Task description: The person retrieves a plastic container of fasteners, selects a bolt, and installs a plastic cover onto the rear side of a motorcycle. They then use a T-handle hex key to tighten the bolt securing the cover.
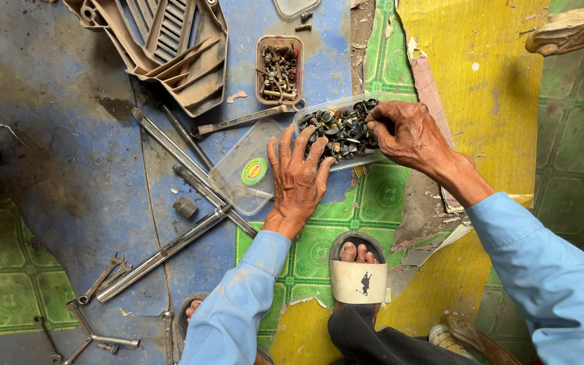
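A clear plastic tub full of dark nuts, bolts and small metal parts sits on the floor in front of me. My left hand lies flat with its fingers spread, the fingertips reaching into the near-left side of the tub's contents. My right hand is curled over the tub's right side, fingertips pinched among the parts; whether a piece is between them is hidden. Beside the tub lies its clear lid with a round green and yellow sticker.
A smaller brown tray of bolts stands behind the tub. Long socket wrenches and bars lie to the left, spanners at the lower left, a beige plastic cover panel at the top. My sandalled foot is below.
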